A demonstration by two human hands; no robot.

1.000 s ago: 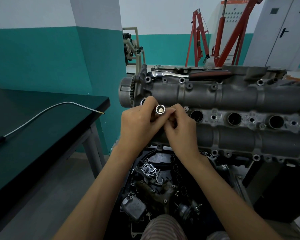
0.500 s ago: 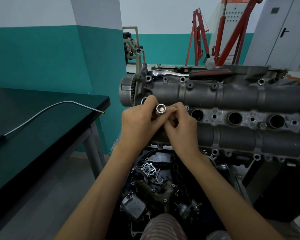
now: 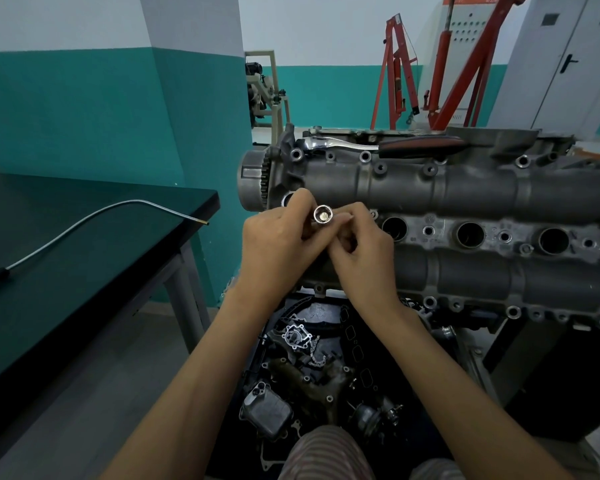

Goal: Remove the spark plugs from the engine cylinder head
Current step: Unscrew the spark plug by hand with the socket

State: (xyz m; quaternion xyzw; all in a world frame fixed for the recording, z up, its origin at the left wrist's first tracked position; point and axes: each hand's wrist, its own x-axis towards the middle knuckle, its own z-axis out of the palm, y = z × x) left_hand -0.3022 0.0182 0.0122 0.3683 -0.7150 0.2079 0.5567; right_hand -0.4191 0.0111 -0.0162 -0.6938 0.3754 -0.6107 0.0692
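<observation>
Hands meet at the frame's centre: the left hand (image 3: 274, 244) and right hand (image 3: 362, 252) both pinch a shiny socket (image 3: 323, 214), its open end facing the camera with something pale inside, hard to identify. Behind them lies the grey cylinder head (image 3: 465, 216) with round dark plug wells; a ratchet (image 3: 378, 145) rests on top. Left stands a dark desk (image 3: 66, 271) carrying a bent metal rod (image 3: 84, 221). Teal walls and red hoists (image 3: 440, 64) fill the upper frame.

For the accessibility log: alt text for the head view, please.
Left hand and right hand together hold a socket, open end toward the camera, in front of the engine cylinder head. A ratchet lies on top.
</observation>
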